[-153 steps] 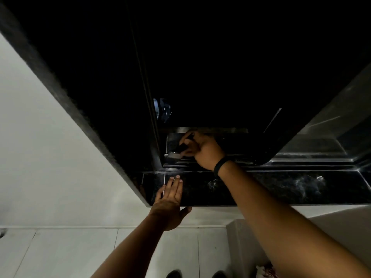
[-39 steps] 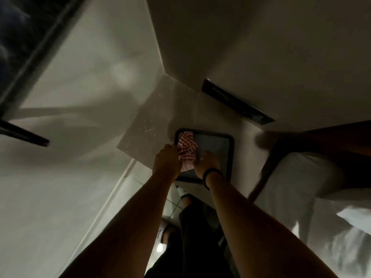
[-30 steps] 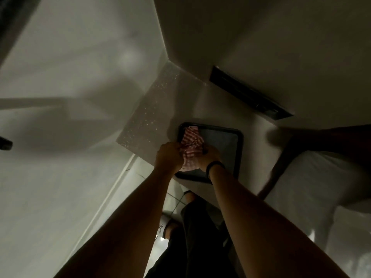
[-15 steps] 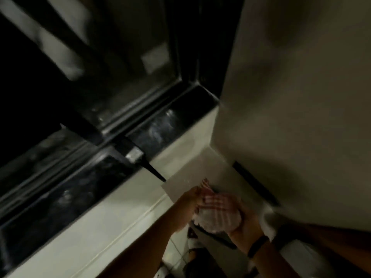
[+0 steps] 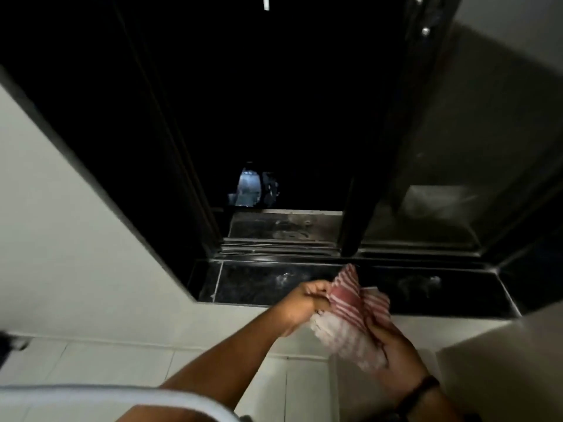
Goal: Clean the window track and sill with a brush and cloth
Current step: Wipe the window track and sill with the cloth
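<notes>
Before dark sill (image 5: 259, 284), cloth (image 5: 353, 312) between both hands (image 5: 350, 324)

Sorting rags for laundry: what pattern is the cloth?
Red and white stripes on the cloth, seen in the head view.

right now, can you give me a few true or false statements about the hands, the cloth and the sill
1. Both hands hold the cloth. True: the left hand pinches one edge of the red and white striped cloth and the right hand cups it from below.
2. The cloth lies flat on the sill. False: it is bunched between the hands, in front of the dark sill.
3. The right wrist wears a dark band. True: the band shows there.
4. A brush is in the left hand. False: no brush is in view.
5. The sill is spotless. False: pale smudges show on its dark surface.
</notes>
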